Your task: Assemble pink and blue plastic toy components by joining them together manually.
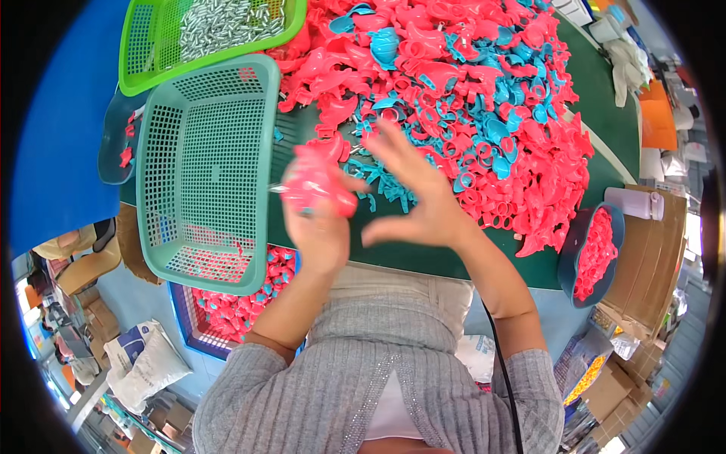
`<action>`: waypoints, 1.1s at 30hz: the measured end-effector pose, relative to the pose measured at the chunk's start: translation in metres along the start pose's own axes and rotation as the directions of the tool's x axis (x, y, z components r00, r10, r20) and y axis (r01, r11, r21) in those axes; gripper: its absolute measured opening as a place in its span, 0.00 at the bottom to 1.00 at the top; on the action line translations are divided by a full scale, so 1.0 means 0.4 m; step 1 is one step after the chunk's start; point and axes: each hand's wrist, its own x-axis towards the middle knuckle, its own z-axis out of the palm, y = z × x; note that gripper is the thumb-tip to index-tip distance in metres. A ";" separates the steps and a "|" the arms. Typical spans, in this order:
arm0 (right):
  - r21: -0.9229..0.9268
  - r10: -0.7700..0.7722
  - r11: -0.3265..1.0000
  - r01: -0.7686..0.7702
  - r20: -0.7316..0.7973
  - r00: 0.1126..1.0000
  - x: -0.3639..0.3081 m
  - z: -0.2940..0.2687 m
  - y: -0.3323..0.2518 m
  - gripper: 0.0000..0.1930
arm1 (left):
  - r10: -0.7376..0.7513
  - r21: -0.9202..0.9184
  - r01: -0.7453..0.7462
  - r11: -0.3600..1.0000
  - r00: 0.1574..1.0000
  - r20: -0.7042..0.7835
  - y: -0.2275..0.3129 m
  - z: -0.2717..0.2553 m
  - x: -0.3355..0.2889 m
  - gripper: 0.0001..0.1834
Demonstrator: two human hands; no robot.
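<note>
- Left hand (324,236): fingers curl around a glossy pink plastic part (314,181), raised over the near table edge; blur hides exactly where they press. A firm, light grip by the solid edges would likely hold it steady.
- Right hand (429,203): fingers spread, thumb well apart, nothing visible between them. Bringing thumb and fingertips in from the side would probably suit better than reaching across.
- Teal basket (215,172): just left of the held part, its high rim in the way of the left wrist.
- Pile of pink and blue parts (529,200): loose beyond the hands, liable to snag knuckles.
- Dark blue bowl (564,266): at right, holding pink pieces.
- Lime basket (155,82): farthest, with metal cylinders (231,26).
</note>
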 end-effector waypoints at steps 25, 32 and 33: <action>-0.540 -0.126 0.841 -0.022 -0.236 0.964 -0.042 0.020 0.099 0.09 | -0.618 0.400 0.574 0.714 0.786 -0.026 -0.056 -0.082 -0.066 0.12; -0.834 -0.168 0.536 0.135 0.052 0.984 0.076 0.112 0.141 0.04 | -0.755 0.496 0.640 0.587 0.654 0.049 -0.062 -0.119 -0.085 0.14; -0.831 -0.169 0.539 0.139 0.055 0.984 0.082 0.113 0.133 0.04 | -0.752 0.480 0.644 0.596 0.657 0.051 -0.062 -0.120 -0.086 0.13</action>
